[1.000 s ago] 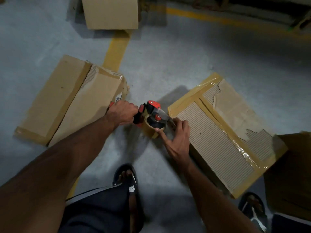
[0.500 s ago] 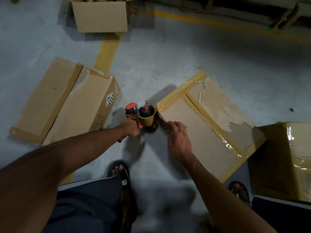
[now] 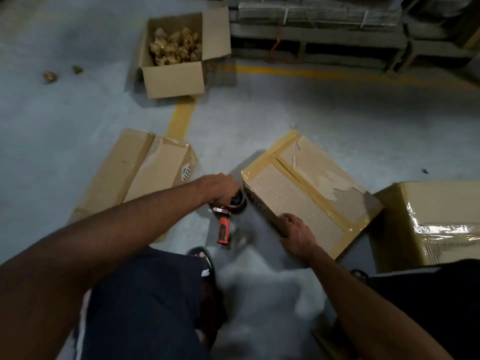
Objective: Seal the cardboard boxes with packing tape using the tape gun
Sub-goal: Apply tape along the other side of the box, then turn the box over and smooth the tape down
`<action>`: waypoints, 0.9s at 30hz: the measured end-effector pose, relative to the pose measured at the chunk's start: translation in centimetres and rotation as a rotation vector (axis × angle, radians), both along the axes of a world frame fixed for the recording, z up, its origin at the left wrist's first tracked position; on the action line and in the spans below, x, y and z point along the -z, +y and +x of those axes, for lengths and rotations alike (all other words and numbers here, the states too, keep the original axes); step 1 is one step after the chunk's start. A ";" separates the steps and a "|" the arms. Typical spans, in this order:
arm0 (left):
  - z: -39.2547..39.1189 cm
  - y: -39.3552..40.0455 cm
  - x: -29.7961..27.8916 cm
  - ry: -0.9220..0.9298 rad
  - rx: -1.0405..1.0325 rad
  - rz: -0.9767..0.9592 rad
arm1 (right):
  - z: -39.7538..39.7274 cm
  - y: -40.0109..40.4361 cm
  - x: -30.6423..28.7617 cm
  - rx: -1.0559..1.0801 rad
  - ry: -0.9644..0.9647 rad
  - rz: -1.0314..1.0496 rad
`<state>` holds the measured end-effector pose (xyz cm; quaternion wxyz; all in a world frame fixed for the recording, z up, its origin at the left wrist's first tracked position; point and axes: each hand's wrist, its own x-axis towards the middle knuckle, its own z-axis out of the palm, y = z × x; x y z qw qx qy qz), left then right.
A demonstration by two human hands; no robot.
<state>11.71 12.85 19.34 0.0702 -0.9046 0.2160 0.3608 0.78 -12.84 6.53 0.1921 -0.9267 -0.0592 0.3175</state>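
— How many boxes surround the tape gun (image 3: 228,211)?

— Four: a flattened box (image 3: 135,178) to its left, a taped box (image 3: 306,193) just right, a wrapped box (image 3: 436,219) farther right, an open box (image 3: 174,61) beyond. One tape gun, two scraps (image 3: 49,77) far left.

A dim grey concrete floor (image 3: 298,113) is crossed by yellow painted lines (image 3: 181,118), and strapped flat cardboard stacks (image 3: 324,14) are piled on pallets behind.
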 end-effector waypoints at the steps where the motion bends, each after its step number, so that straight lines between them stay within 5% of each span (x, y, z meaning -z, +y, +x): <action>1: -0.9 -0.6 -1.2 0.010 -0.018 -0.018 | -0.5 -0.5 -0.6 0.006 0.023 -0.014; 11: -13.0 -5.9 -7.0 0.039 -0.262 -0.323 | -7.5 -6.1 -3.0 0.243 0.109 -0.144; 20: -14.1 -10.9 -3.0 0.033 -0.038 -0.199 | -8.9 -6.2 -1.9 0.471 0.306 0.063; 27: -13.2 -10.0 -0.4 0.119 -0.037 -0.190 | -10.7 -2.0 -3.5 0.388 0.299 0.230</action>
